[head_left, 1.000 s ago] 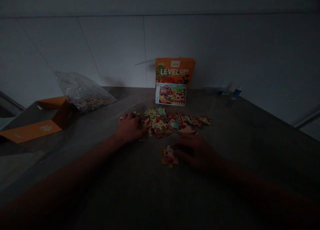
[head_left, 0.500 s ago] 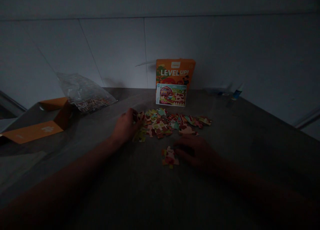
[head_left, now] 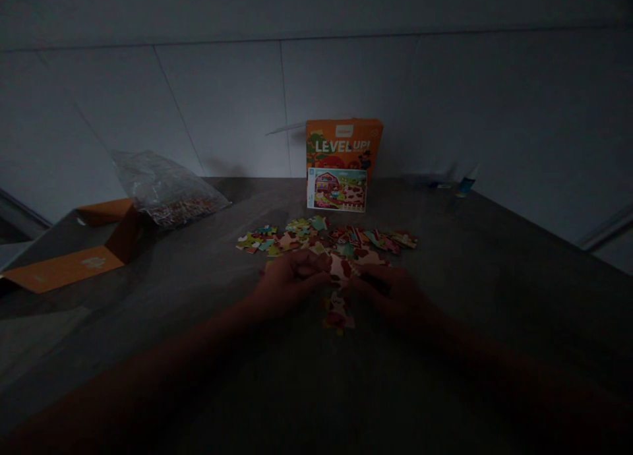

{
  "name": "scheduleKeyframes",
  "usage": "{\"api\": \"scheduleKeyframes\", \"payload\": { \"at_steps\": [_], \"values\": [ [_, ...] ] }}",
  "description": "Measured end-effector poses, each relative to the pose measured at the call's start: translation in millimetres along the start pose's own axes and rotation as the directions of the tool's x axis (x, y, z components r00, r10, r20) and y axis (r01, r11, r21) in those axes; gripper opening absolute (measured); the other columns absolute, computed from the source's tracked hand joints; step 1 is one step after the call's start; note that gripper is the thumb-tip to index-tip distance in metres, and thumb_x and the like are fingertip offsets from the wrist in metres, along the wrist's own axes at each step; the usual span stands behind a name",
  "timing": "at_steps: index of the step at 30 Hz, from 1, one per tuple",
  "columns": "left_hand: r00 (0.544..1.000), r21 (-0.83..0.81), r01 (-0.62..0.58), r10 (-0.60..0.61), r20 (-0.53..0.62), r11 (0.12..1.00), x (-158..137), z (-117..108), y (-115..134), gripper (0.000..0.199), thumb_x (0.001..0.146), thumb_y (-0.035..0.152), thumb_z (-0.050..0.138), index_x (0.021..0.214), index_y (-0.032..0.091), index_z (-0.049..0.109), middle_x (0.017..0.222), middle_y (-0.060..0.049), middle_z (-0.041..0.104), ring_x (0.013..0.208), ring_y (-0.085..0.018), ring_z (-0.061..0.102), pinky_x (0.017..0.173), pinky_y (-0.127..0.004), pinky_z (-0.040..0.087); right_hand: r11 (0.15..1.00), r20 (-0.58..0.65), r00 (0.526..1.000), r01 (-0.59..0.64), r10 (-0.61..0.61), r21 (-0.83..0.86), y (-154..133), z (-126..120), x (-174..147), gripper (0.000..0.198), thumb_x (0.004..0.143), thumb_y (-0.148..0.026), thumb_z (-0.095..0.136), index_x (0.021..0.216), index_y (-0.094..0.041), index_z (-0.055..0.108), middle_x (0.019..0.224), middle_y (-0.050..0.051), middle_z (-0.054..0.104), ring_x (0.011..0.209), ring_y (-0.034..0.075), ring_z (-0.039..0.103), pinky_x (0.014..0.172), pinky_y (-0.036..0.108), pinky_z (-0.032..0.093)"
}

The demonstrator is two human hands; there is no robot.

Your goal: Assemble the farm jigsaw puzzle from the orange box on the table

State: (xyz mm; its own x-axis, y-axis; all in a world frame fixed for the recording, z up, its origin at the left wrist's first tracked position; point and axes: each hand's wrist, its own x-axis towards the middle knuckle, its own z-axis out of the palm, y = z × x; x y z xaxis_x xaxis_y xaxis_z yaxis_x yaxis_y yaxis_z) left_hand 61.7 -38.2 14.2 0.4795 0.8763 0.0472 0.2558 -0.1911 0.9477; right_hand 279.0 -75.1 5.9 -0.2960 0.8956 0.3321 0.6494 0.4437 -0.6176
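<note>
A puzzle piece (head_left: 340,270), pale with brown patches, is between my two hands at the near side of a pile of puzzle pieces (head_left: 301,227). My left hand (head_left: 287,280) pinches it from the left. My right hand (head_left: 393,293) has its fingers closed at the piece's right edge. Just below, on the table, lies another puzzle piece (head_left: 337,313) with a cow's face and red and yellow parts. The dim light blurs the fingertips.
Behind the pile, a picture card (head_left: 339,190) leans on an orange "LEVEL UP!" box (head_left: 343,133). An open orange box part (head_left: 64,268) and a clear plastic bag (head_left: 173,194) lie to the left. A small blue-labelled bottle (head_left: 465,186) is at the back right.
My left hand has moved right from the pile's left side to the middle. A brown-patched piece now shows between both hands, above the cow-face piece; my right hand has shifted little.
</note>
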Motion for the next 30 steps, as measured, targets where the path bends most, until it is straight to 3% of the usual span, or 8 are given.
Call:
{"api": "scheduleKeyframes", "payload": {
  "at_steps": [4,7,11,14,17,24,27,30],
  "values": [
    [0.981,0.365,-0.166,0.192,-0.037,0.916,2,-16,-6,0.030,0.082,0.041,0.064,0.104,0.020,0.061,0.107,-0.007,0.069,0.101,-0.022,0.064,0.089,-0.037,0.051,0.991,-0.152,0.981,-0.127,0.120,-0.031,3,-2,1,0.034,0.091,-0.039,0.047,0.066,-0.019,0.057,0.058,-0.001,0.055,0.054,0.013,0.049,0.051,0.025,0.034],
    [0.966,0.697,-0.080,0.229,-0.123,0.712,10,-34,-17,0.044,0.079,0.036,0.065,0.118,0.018,0.058,0.122,-0.011,0.061,0.117,-0.030,0.053,0.102,-0.047,0.042,0.971,-0.214,0.953,-0.231,0.213,-0.061,14,-7,6,0.034,0.090,-0.040,0.047,0.066,-0.019,0.059,0.058,0.000,0.059,0.055,0.014,0.053,0.052,0.027,0.036],
    [0.987,0.831,-0.013,0.141,-0.078,0.556,16,-45,-28,0.052,0.078,0.041,0.063,0.124,0.016,0.060,0.129,-0.014,0.055,0.125,-0.034,0.046,0.108,-0.048,0.036,0.946,-0.167,0.936,-0.321,0.309,-0.050,30,-13,14,0.042,0.090,-0.042,0.045,0.058,-0.020,0.060,0.058,0.002,0.063,0.056,0.016,0.058,0.058,0.030,0.041],
    [0.988,0.859,-0.043,0.152,-0.041,0.511,15,-45,-29,0.058,0.079,0.046,0.062,0.129,0.017,0.059,0.131,-0.015,0.051,0.126,-0.035,0.043,0.109,-0.050,0.035,0.933,-0.157,0.920,-0.359,0.359,0.029,35,-14,18,0.033,0.088,-0.039,0.046,0.077,-0.019,0.069,0.064,0.003,0.068,0.061,0.018,0.063,0.064,0.032,0.046],
    [0.990,0.858,-0.039,0.137,-0.037,0.512,15,-46,-27,0.059,0.078,0.048,0.062,0.130,0.020,0.059,0.130,-0.014,0.051,0.125,-0.036,0.043,0.108,-0.051,0.034,0.912,-0.179,0.894,-0.400,0.410,0.089,34,-12,17,0.035,0.086,-0.038,0.050,0.108,-0.015,0.066,0.077,0.006,0.073,0.068,0.021,0.068,0.064,0.033,0.049],
    [0.989,0.838,0.035,0.103,-0.108,0.545,20,-49,-27,0.058,0.063,0.055,0.072,0.103,0.014,0.061,0.120,-0.016,0.054,0.116,-0.036,0.047,0.099,-0.049,0.042,0.922,-0.149,0.911,-0.376,0.386,0.091,26,-10,13,0.032,0.087,-0.033,0.052,0.111,-0.015,0.063,0.080,0.007,0.073,0.073,0.021,0.069,0.067,0.031,0.049],
    [0.973,0.763,0.053,0.139,-0.184,0.644,21,-47,-28,0.060,0.061,0.051,0.075,0.106,0.016,0.056,0.112,-0.014,0.059,0.107,-0.033,0.053,0.090,-0.046,0.047,0.924,-0.144,0.912,-0.374,0.383,0.083,23,-11,12,0.031,0.086,-0.032,0.052,0.110,-0.016,0.063,0.078,0.005,0.073,0.069,0.019,0.068,0.064,0.030,0.048],
    [0.954,0.580,0.059,0.126,-0.273,0.812,22,-46,-28,0.041,0.073,0.047,0.067,0.100,0.019,0.052,0.101,-0.009,0.064,0.091,-0.024,0.062,0.076,-0.036,0.052,0.932,-0.153,0.920,-0.359,0.361,0.046,22,-12,11,0.029,0.086,-0.032,0.052,0.107,-0.015,0.064,0.073,0.004,0.071,0.065,0.018,0.066,0.061,0.029,0.046]
  ]
}}
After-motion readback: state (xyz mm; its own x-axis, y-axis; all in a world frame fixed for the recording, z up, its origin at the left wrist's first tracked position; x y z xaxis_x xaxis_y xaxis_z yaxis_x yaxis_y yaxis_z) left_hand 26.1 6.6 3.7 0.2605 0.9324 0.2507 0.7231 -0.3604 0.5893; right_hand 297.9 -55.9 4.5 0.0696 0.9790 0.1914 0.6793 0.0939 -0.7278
